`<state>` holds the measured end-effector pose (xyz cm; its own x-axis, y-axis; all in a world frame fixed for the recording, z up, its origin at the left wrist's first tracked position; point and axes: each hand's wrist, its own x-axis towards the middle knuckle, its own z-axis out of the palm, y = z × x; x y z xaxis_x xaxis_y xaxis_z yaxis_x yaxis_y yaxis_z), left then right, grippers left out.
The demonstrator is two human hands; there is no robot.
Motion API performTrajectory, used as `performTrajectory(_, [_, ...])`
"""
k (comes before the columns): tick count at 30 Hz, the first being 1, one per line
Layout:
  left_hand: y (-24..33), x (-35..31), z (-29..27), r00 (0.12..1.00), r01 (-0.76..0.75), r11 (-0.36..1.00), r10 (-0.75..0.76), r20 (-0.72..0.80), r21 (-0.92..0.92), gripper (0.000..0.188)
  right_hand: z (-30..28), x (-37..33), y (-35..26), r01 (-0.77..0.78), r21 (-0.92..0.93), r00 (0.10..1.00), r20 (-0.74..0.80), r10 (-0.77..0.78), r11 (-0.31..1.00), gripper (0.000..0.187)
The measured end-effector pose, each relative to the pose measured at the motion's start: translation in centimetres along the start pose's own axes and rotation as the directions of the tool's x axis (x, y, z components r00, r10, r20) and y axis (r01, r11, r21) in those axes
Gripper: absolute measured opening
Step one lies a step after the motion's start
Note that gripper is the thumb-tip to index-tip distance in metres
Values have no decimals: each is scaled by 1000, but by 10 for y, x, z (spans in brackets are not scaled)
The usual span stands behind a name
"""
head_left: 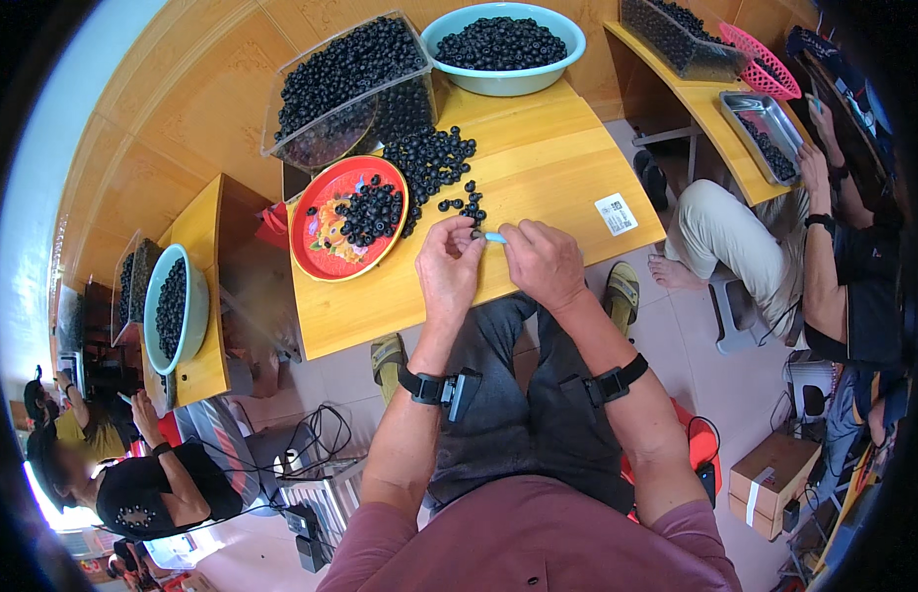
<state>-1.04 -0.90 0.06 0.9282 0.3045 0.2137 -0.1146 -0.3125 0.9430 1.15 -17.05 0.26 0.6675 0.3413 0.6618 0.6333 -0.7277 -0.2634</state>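
Dark piece [477, 235], small, round, near-black like the loose ones, sits at the fingertips of the left hand [449, 271], over the table's near part. Left thumb and fingers pinch it, as far as the view lets on; mostly covered by fingers. Right hand [546, 261] grips a slim light-blue tool [495, 238], its end pointing at the left fingertips.

Loose pieces [466, 203] lie just beyond the hands: blue-black, slightly shiny, some with a dimple. Bigger pile [429, 161] further back, beside the red tray [316, 247], which has a printed pattern and its own heap of pieces on its right side. Clear bin [326, 148] and pale-blue basin [506, 81] at the far end, both loaded.

Yellow table [552, 158]: near edge runs under the wrists; left side crowded, tray close to the left edge. Bare wood right of the pile and right of the hands, out to the white label [616, 214] near the right edge.

Right palm and fingers hide most of the tool; its tip is too small to make out. Bin's lower part sits partly behind the tray. Side tables and co-workers are warped, partly cut off by the black rim.
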Motion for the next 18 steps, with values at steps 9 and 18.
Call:
performTrajectory(9, [-3,-2,0,997,78,961,-72,32,-265,32,2,-2,1,-82,-51,997,2,82,995,6])
performTrajectory(18, [-3,-2,-5,994,-112,992,112,-19,-50,17,5,0,-1,-65,-57,998,-30,64,996,4])
